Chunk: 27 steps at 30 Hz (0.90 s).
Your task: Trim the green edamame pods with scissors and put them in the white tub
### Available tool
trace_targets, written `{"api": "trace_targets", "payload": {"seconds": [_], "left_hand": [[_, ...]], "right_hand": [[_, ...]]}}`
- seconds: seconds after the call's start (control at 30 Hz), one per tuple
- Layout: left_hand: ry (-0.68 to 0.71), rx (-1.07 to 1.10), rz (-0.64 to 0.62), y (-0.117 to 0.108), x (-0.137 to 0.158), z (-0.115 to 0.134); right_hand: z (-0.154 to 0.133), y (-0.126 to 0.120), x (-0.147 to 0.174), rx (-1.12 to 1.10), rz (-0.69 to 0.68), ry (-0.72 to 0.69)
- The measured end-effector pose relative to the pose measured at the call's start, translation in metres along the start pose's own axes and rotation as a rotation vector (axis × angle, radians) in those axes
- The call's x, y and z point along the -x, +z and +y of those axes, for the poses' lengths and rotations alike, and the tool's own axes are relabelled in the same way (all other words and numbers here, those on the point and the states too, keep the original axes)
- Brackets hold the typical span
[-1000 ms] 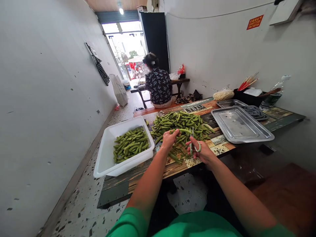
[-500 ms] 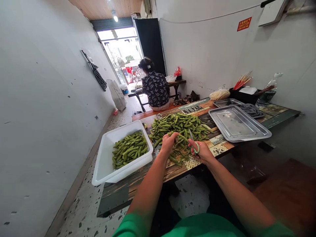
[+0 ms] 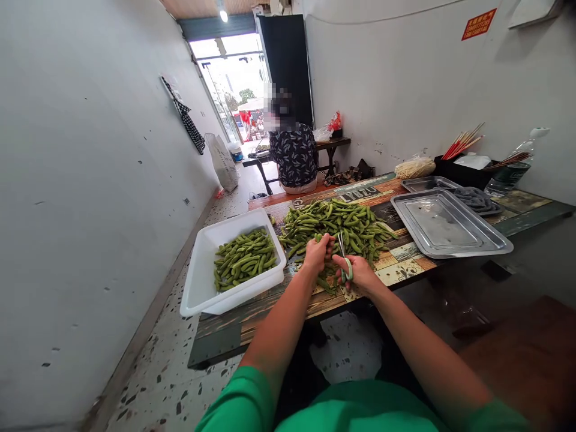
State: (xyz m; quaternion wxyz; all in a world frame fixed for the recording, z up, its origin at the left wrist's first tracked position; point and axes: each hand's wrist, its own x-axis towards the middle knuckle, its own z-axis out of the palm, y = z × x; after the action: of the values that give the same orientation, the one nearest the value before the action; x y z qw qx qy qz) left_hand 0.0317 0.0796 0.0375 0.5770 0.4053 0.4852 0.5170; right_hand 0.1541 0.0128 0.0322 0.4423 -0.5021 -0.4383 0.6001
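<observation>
My left hand point(image 3: 317, 252) is closed around a green bean pod point(image 3: 318, 237), mostly hidden by the fingers. Close to its right, my right hand point(image 3: 357, 273) grips a pair of scissors point(image 3: 347, 269) with pale green handles, the blades pointing up and away from me. Just beyond both hands spreads a large heap of green pods point(image 3: 333, 217) on the patterned wooden table point(image 3: 270, 303). Small green trimmings lie under my hands. On the left stands a white plastic tub point(image 3: 238, 298) with more pods point(image 3: 246, 259) inside.
To the right lie a metal tray point(image 3: 450, 225) and another holding dark grey strands point(image 3: 472, 198). Behind them are a bag of pale food point(image 3: 415, 167), a black box of skewers point(image 3: 461, 174) and a plastic bottle point(image 3: 513, 171). A person point(image 3: 294, 153) sits at a farther table.
My hands have come closer together, the scissors now more upright near the left hand. The long pod seen between the hands no longer shows. My view has shifted slightly.
</observation>
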Motion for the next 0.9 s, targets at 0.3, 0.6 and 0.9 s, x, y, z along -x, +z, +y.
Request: {"api": "trace_targets", "payload": {"seconds": [0.3,0.6,0.9], "left_hand": [[0.268,-0.953,0.002,0.004,0.012,-0.007],[0.264,-0.920,-0.096,0.001,0.007,-0.009],[-0.138,0.086,-0.385,-0.011,0.003,0.011]], "right_hand": [[-0.002,-0.037,0.000,-0.291,0.235,-0.083],[0.005,-0.029,0.004,-0.177,0.116,-0.003],[0.001,-0.030,0.013,-0.004,0.014,0.050]]}}
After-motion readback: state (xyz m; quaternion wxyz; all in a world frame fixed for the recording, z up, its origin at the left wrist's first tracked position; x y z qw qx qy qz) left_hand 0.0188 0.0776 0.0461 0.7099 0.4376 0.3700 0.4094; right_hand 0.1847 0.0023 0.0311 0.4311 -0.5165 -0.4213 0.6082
